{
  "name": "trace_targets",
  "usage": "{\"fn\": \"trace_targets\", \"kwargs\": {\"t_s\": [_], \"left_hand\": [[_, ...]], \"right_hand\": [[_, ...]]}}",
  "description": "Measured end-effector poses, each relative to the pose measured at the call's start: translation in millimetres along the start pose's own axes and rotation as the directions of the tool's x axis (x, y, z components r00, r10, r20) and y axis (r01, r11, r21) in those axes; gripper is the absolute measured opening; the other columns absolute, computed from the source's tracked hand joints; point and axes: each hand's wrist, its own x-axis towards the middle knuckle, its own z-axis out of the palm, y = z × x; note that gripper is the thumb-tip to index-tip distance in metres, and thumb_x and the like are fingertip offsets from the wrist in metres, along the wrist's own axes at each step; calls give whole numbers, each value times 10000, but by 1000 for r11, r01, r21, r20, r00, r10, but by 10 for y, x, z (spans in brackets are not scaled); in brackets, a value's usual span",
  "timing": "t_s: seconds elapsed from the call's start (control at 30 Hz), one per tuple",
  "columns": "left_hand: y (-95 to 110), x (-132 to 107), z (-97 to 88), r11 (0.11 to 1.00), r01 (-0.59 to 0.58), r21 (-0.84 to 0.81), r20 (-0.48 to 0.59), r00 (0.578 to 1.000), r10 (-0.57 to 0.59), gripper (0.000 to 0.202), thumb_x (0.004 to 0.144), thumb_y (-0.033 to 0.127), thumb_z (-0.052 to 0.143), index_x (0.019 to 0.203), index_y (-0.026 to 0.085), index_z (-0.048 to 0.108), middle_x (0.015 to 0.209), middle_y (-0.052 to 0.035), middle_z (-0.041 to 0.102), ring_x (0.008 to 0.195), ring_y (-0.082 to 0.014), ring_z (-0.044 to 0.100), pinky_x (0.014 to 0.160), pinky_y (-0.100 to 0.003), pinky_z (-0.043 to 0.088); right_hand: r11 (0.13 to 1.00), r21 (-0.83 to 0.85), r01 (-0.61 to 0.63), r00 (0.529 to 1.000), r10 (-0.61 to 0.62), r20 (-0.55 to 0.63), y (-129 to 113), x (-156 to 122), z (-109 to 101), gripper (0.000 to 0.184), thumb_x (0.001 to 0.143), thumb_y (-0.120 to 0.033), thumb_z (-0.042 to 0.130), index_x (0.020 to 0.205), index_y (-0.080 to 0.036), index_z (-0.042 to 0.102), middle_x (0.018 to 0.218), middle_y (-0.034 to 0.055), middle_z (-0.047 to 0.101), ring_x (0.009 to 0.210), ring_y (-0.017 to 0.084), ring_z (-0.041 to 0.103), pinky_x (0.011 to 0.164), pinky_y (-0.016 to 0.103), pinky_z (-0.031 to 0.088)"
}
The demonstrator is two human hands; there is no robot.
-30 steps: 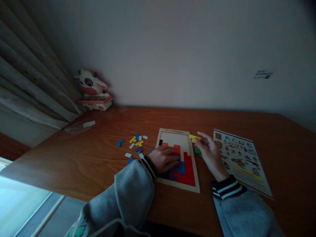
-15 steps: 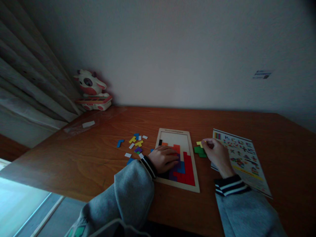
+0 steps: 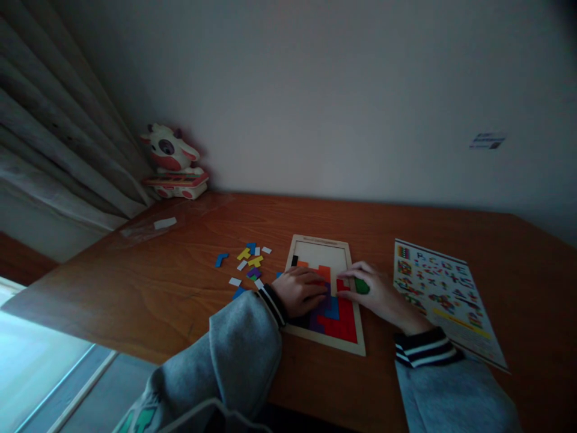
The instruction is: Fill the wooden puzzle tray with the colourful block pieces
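Observation:
A wooden puzzle board [image 3: 321, 240] lies on the brown table [image 3: 180, 288], its near half filled with red, blue, purple and orange pieces. My left hand [image 3: 300, 293] lies flat on those pieces, fingers stretched towards the middle. My right hand [image 3: 378, 293] reaches over the board's right rim, fingertips pressed together at the red pieces; what they pinch is hidden. A green piece [image 3: 361, 286] shows beneath that hand, beside the rim.
Several loose coloured pieces [image 3: 251, 263] lie left of the board. A printed pattern sheet [image 3: 444, 294] lies to the right. A toy cow [image 3: 174, 162] and a clear plastic bag [image 3: 153, 227] sit at the back left by the curtain [image 3: 54, 138].
My right hand took a yellow piece from beside the board, drew it right over the green piece, then moved left onto the board's right rim. My left hand stayed put.

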Motion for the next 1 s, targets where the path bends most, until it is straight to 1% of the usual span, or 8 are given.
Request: {"fn": "trace_targets", "kwargs": {"t_s": [0.1, 0.27, 0.4, 0.6, 0.77, 0.83, 0.9, 1.0], "left_hand": [[9, 5, -16, 1000, -4, -3, 7, 1000, 4, 270, 950, 333, 508, 1067, 207, 716, 1150, -76, 698, 1080, -223, 626, 970, -376, 477], [19, 9, -41, 1000, -4, 2, 12, 1000, 4, 265, 950, 324, 509, 1067, 202, 713, 1148, -81, 696, 1085, -223, 623, 960, -380, 484], [11, 4, -33, 1000, -7, -7, 6, 1000, 7, 263, 952, 323, 506, 1061, 206, 714, 1151, -78, 696, 1091, -224, 623, 965, -384, 483], [10, 1, -42, 1000, -2, -14, 1, 1000, 2, 262, 944, 319, 514, 1053, 199, 719, 1147, -79, 700, 1088, -229, 625, 957, -380, 484], [28, 7, -63, 1000, 4, -20, -14, 1000, -5, 255, 944, 316, 514, 1034, 198, 721, 1136, -74, 706, 1078, -232, 628, 931, -378, 493], [28, 7, -61, 1000, 4, -20, -14, 1000, -4, 254, 946, 313, 514, 1036, 196, 720, 1135, -79, 704, 1080, -229, 626, 936, -375, 490], [23, 6, -53, 1000, -2, -18, -10, 1000, 1, 254, 945, 311, 515, 1039, 195, 720, 1138, -82, 701, 1084, -227, 624, 950, -378, 484], [14, 3, -39, 1000, -2, -17, -11, 1000, 2, 254, 943, 313, 516, 1042, 197, 719, 1137, -75, 702, 1085, -227, 625, 958, -382, 481]], "right_hand": [[998, 54, -30, 1000, 30, 6, -12, 2, 16, 293, 787, -521, 683, 946, -280, 732, 1012, 65, 660, 994, 277, 618, 874, 447, 492], [984, 158, -77, 997, 77, 9, -13, 3, 37, 338, 746, -526, 720, 946, -254, 693, 935, 53, 701, 870, 255, 642, 794, 419, 514], [956, 261, -132, 991, 126, 40, -32, 5, 24, 315, 823, -535, 635, 936, -245, 686, 886, 42, 717, 842, 232, 656, 781, 386, 514], [874, 458, -163, 955, 256, -149, -7, 31, 22, 392, 833, -550, 626, 1031, -214, 663, 985, 75, 712, 915, 232, 659, 843, 395, 519], [819, 549, -168, 929, 318, -190, -18, 48, 32, 395, 820, -548, 644, 1015, -205, 650, 951, 82, 703, 849, 224, 665, 784, 384, 546], [801, 579, -148, 910, 339, -237, 1, 49, 27, 401, 807, -553, 654, 1002, -204, 629, 929, 82, 700, 798, 215, 669, 746, 377, 559], [816, 561, -141, 871, 372, -322, 49, 47, 15, 399, 803, -552, 651, 997, -207, 603, 928, 88, 698, 772, 215, 673, 716, 371, 564], [911, 359, -202, 816, 359, -453, 148, 36, -10, 362, 838, -524, 586, 1011, -207, 597, 953, 108, 706, 790, 229, 680, 718, 379, 556]]}}
